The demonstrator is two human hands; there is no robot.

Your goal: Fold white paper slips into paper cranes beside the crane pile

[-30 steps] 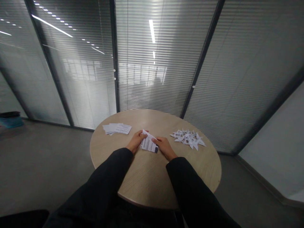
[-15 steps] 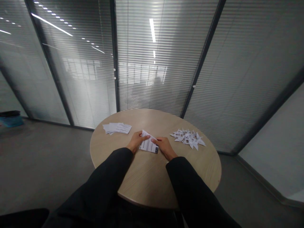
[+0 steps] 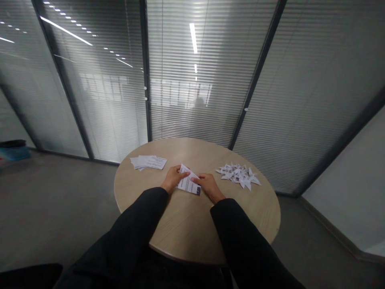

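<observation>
Between my hands is a printed sheet of white paper, slanted along its top edge and with a dark printed patch at its lower right corner. My left hand pinches its left side, thumb on top. On the right side my right hand grips the paper the same way; the fingers beneath are hidden. Left of my hands lies a loose stack of printed paper sheets. A heap of folded white paper stars rests on the right.
The round wooden table carries all the paper. Behind it stands a glass partition with blinds. A blue bin with a dark rim is on the floor at far left.
The paper has tilted very slightly between my hands. Both hands stay in nearly the same place, and the stack and the stars are unmoved.
</observation>
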